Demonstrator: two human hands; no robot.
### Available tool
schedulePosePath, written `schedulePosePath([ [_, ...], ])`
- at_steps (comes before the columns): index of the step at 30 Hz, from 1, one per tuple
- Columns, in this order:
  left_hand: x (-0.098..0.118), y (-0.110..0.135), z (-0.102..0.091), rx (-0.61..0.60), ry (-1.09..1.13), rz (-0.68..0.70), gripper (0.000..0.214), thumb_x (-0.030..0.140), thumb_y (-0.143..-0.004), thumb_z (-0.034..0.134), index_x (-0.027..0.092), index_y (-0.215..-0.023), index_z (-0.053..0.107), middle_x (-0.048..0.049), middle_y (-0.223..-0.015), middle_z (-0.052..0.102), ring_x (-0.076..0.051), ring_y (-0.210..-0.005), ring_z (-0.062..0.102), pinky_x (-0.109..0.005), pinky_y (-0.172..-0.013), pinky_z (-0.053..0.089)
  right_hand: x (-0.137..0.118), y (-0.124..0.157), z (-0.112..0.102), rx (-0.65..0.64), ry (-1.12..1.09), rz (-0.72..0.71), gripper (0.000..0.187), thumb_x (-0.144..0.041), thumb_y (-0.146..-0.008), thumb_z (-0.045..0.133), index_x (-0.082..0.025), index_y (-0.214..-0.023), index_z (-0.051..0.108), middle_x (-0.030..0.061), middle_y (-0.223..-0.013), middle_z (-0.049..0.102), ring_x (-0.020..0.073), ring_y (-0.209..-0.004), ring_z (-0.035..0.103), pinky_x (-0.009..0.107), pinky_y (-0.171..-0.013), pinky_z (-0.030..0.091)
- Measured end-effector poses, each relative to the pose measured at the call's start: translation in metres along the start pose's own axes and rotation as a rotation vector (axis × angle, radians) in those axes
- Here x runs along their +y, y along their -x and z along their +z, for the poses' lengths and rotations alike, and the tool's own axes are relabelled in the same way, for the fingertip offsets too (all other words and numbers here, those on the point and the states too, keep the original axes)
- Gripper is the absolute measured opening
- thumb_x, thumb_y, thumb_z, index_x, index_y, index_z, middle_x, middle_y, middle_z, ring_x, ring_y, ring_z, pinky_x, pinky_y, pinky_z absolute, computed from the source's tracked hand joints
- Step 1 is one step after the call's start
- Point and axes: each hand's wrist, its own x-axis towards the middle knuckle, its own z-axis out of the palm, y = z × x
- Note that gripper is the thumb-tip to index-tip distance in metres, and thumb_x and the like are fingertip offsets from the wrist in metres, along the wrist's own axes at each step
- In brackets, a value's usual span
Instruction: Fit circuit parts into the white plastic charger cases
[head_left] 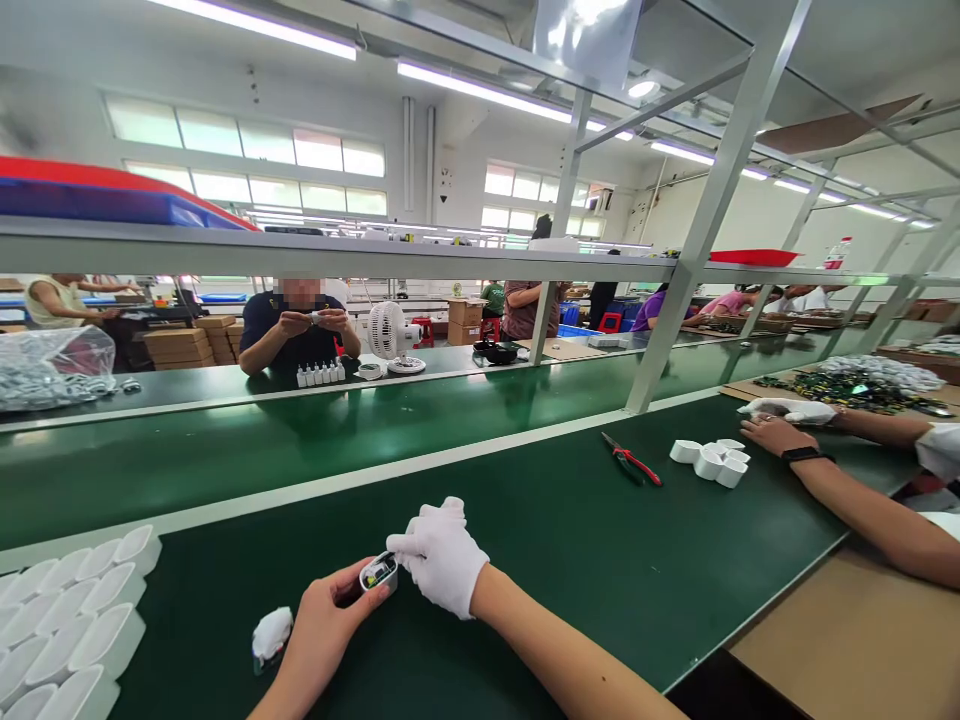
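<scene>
My bare left hand [330, 622] grips a small white oval plastic housing [384, 586], its open top facing up. Inside the housing a green circuit board [377, 572] shows, with a yellow part on it. In a white glove, my right hand [444, 560] has its fingers closed at the housing's far right rim. A dark edge shows by those fingertips, too small to name. Beside my left wrist lies a white rounded piece [271, 634] with a dark green edge beneath it, partly hidden by that hand.
Rows of white oval housings [112, 590] stand at the left. Red-handled pliers [632, 462] and several white housings [712, 460] lie to the right, near a co-worker's hands [784, 425]. A metal post [660, 330] rises beyond. Across the green belt [315, 450] a person [300, 325] sits beside a fan [388, 332].
</scene>
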Motion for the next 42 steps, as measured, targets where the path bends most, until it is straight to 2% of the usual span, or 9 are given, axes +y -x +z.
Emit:
schedulePosePath([
  [8, -0.003, -0.001, 0.002, 0.011, -0.003, 0.017, 0.037, 0.038, -0.066, 0.073, 0.021, -0.099, 0.072, -0.0023, -0.104, 0.072, -0.031, -0.106, 0.062, -0.04, -0.094, 0.048, 0.008, 0.0, -0.007, 0.051, -0.058, -0.027, 0.016, -0.021, -0.088, 0.047, -0.024, -0.078, 0.06, -0.0014, -0.075, 0.062, 0.0142, -0.077, 0.044, 0.036, -0.071, 0.017],
  [12, -0.002, -0.002, 0.002, -0.009, 0.015, 0.012, 0.038, 0.036, -0.064, 0.074, 0.02, -0.099, 0.072, -0.0036, -0.102, 0.072, -0.032, -0.103, 0.063, -0.04, -0.09, 0.05, 0.006, -0.002, -0.004, 0.008, -0.033, -0.072, 0.016, -0.022, -0.088, 0.048, -0.023, -0.077, 0.06, -0.001, -0.074, 0.061, 0.0148, -0.077, 0.044, 0.036, -0.07, 0.017],
  [25, 0.008, 0.0, 0.004, 0.008, 0.024, 0.018, 0.036, 0.034, -0.063, 0.073, 0.018, -0.095, 0.074, -0.0048, -0.1, 0.073, -0.032, -0.103, 0.063, -0.04, -0.092, 0.049, 0.009, 0.0, -0.005, 0.036, -0.062, 0.003, 0.022, -0.023, -0.089, 0.046, -0.024, -0.075, 0.063, -0.0009, -0.069, 0.06, 0.0153, -0.077, 0.045, 0.036, -0.073, 0.017],
  [33, 0.009, 0.002, 0.004, 0.011, 0.0, 0.034, 0.039, 0.036, -0.063, 0.074, 0.018, -0.098, 0.073, -0.0053, -0.1, 0.073, -0.031, -0.099, 0.065, -0.04, -0.088, 0.05, 0.009, -0.005, 0.003, -0.008, -0.077, -0.05, 0.019, -0.023, -0.088, 0.048, -0.024, -0.075, 0.063, -0.0012, -0.07, 0.061, 0.015, -0.077, 0.045, 0.036, -0.072, 0.016],
  [42, 0.009, 0.003, 0.004, 0.021, 0.002, 0.043, 0.036, 0.034, -0.064, 0.073, 0.018, -0.096, 0.073, -0.0043, -0.099, 0.073, -0.029, -0.098, 0.066, -0.035, -0.085, 0.052, 0.006, -0.003, -0.002, 0.047, -0.076, -0.036, 0.019, -0.024, -0.089, 0.047, -0.025, -0.078, 0.063, -0.0013, -0.072, 0.062, 0.0137, -0.075, 0.044, 0.035, -0.072, 0.016],
])
